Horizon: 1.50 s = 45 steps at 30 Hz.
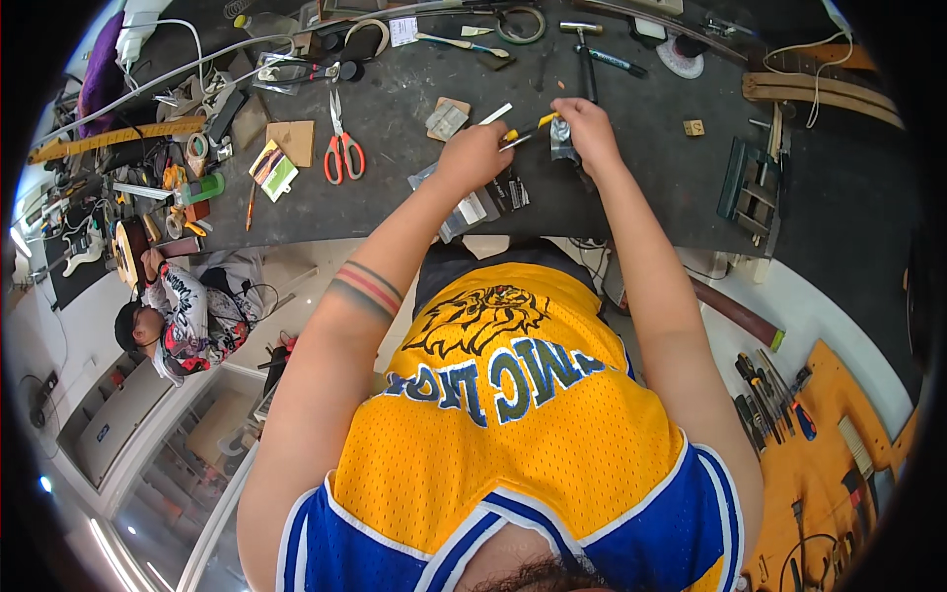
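The left hand (pixel 472 158) and right hand (pixel 586 130) each grasp an end of a slim yellow-and-black tool (pixel 543 122), near a black-handled hammer (pixel 587 71).

A slim yellow-and-black item (pixel 546 120) is partly covered by the left hand (pixel 475 156) and the right hand (pixel 584 133); its kind cannot be told. A silver object (pixel 561 141) is partly hidden by the right hand, as is the lower end of the hammer (pixel 587 74). The packet (pixel 456 225) is overlapped by the left forearm (pixel 419 222). The mark on the small block (pixel 694 127) is too small to be made out. The orange board (pixel 824 405) is cut off at the lower edge.
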Available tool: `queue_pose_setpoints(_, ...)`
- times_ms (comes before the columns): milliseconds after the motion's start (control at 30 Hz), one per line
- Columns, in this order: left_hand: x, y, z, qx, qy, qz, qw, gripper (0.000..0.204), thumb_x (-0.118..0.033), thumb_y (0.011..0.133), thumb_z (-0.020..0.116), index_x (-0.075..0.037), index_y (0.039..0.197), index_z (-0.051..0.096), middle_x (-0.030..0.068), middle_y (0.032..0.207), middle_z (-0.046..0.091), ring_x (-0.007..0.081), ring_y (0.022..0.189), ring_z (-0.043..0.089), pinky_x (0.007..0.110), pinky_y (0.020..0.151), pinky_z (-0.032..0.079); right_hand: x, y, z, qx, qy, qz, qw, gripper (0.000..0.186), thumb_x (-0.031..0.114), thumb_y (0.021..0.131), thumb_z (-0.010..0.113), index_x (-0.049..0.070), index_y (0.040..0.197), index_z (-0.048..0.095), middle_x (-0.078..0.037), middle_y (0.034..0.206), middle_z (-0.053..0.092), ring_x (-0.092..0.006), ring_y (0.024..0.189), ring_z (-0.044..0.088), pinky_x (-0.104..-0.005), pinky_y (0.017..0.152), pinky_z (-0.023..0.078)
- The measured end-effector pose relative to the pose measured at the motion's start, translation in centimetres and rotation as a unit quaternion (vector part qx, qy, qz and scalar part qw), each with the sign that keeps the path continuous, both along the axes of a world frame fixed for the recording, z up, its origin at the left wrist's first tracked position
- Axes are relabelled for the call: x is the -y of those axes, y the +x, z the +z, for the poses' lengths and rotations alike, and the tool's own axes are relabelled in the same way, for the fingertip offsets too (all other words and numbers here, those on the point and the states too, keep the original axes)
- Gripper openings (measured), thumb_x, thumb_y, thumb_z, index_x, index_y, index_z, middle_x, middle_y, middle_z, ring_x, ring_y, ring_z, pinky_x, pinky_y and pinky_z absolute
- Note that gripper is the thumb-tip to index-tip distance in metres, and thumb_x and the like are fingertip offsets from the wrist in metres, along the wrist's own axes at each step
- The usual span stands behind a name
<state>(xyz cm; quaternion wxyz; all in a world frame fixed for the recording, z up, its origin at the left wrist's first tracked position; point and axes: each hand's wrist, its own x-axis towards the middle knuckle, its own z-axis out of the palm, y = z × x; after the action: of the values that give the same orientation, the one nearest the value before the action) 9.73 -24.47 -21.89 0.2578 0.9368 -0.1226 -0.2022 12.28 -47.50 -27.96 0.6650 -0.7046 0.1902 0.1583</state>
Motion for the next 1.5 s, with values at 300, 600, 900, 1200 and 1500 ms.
queue_pose_setpoints(300,-5.1,-6.5,5.7,-0.054,-0.142,0.137,0.979,0.019,-0.015,0.096,0.078,0.001,0.1,0.07,0.013,0.088,0.075,0.0235,0.078,0.074,0.037,0.073,0.058,-2.6,-3.8,4.9,0.035,-0.065,0.124,0.99,0.038,0.036,0.108,0.068,-0.001,0.117,0.073,-0.01,0.091,0.075,-0.018,0.086,0.069,-0.0347,0.081,0.054)
queue_pose_setpoints(600,-4.8,-8.2,13.7,0.101,-0.182,0.061,0.976,0.013,-0.011,0.096,0.076,-0.003,0.102,0.069,0.0143,0.093,0.067,0.0368,0.088,0.068,0.045,0.074,0.053,-5.7,-6.6,16.6,0.036,-0.028,0.331,0.942,0.038,0.034,0.112,0.061,0.0,0.097,0.069,-0.007,0.084,0.07,-0.0162,0.078,0.062,-0.0345,0.076,0.052)
queue_pose_setpoints(900,-5.4,-8.8,19.6,-0.053,-0.149,0.126,0.979,0.015,-0.016,0.102,0.071,-0.001,0.104,0.067,0.0185,0.092,0.069,0.0387,0.085,0.069,0.045,0.074,0.054,-6.3,-7.4,21.3,0.119,-0.009,0.317,0.941,0.018,0.012,0.101,0.074,0.001,0.114,0.068,-0.008,0.105,0.07,-0.016,0.087,0.066,-0.0314,0.079,0.055)
queue_pose_setpoints(1200,-5.8,-9.4,20.1,0.036,-0.172,0.114,0.978,0.015,-0.016,0.105,0.068,-0.001,0.108,0.066,0.0188,0.094,0.071,0.0397,0.086,0.07,0.044,0.076,0.054,-6.7,-7.4,23.0,0.192,0.002,0.312,0.93,0.016,0.006,0.099,0.074,0.0,0.114,0.068,-0.008,0.107,0.066,-0.0159,0.089,0.066,-0.0311,0.079,0.055)
queue_pose_setpoints(1500,-6.3,-9.5,20.8,0.058,-0.19,0.111,0.974,0.019,-0.02,0.109,0.067,-0.001,0.109,0.068,0.0116,0.09,0.069,0.0255,0.08,0.068,0.037,0.073,0.052,-6.3,-7.3,25.3,0.207,0.001,0.321,0.924,0.018,0.003,0.099,0.074,0.0,0.115,0.068,-0.006,0.107,0.067,-0.0118,0.086,0.066,-0.0276,0.078,0.054)
